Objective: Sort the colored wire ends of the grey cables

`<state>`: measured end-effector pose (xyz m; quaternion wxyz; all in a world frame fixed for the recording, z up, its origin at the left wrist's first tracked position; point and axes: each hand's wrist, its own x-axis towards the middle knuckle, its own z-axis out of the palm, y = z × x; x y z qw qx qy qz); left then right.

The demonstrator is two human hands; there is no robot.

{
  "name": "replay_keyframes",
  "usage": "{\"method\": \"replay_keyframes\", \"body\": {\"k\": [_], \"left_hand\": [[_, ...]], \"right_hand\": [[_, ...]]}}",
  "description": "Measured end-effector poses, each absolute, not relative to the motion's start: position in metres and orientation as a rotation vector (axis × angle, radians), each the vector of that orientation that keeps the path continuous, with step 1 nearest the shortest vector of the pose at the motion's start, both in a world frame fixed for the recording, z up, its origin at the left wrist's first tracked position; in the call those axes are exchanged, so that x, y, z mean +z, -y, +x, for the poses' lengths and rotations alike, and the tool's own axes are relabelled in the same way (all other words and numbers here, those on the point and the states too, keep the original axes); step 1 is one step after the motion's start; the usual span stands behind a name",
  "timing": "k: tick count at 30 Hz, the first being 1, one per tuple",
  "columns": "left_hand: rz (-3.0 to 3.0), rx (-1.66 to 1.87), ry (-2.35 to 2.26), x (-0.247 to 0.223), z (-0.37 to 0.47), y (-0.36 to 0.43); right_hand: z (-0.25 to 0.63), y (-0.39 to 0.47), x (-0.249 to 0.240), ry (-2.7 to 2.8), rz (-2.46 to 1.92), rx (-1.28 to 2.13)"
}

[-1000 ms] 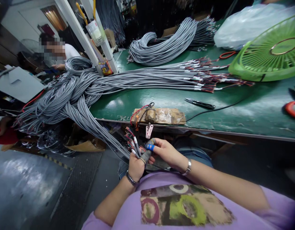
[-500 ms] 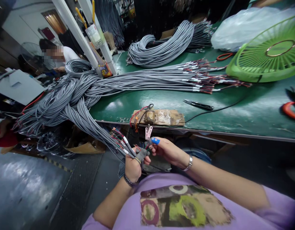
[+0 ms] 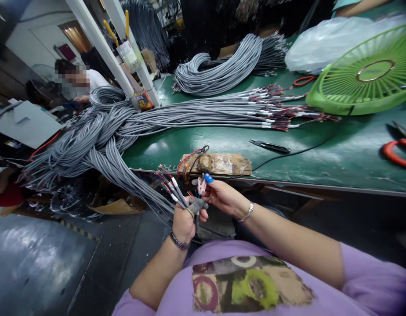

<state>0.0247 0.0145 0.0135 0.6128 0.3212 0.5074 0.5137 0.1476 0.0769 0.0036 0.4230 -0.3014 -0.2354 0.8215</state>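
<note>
My left hand (image 3: 186, 219), with grey coverings on some fingertips, is closed around a bundle of grey cables (image 3: 179, 193). Their white-banded ends and thin coloured wires stick up past the fingers. My right hand (image 3: 219, 197) has blue tape around its thumb. Thumb and fingers close on a pink clip (image 3: 201, 186) in front of the wooden block (image 3: 227, 163). Fine wire ends sit just below the clip, between the two hands; the right fingertips are partly hidden.
More grey cables (image 3: 190, 115) lie along the green bench (image 3: 196, 137). Black snips (image 3: 270, 146), orange-handled scissors (image 3: 399, 152) and a green fan (image 3: 364, 83) are to the right. A coiled cable bundle (image 3: 219, 72) lies behind; a person (image 3: 96, 78) sits at far left.
My right hand has moved up from the wires to the pink clip, whose spread arms now look pressed together. My left hand has risen slightly with the cables.
</note>
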Motion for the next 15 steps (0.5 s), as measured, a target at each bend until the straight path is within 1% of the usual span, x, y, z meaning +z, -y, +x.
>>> {"method": "replay_keyframes", "body": {"k": [7,15], "left_hand": [[0.786,1.177,-1.153,0.004,0.026,-0.014],[0.759,1.235,-1.191,0.010,0.026,-0.004]], "right_hand": [[0.143,-0.075,0.003,0.555,-0.776,1.987],[0.156,-0.074,0.006,0.535,-0.719,2.212]]}}
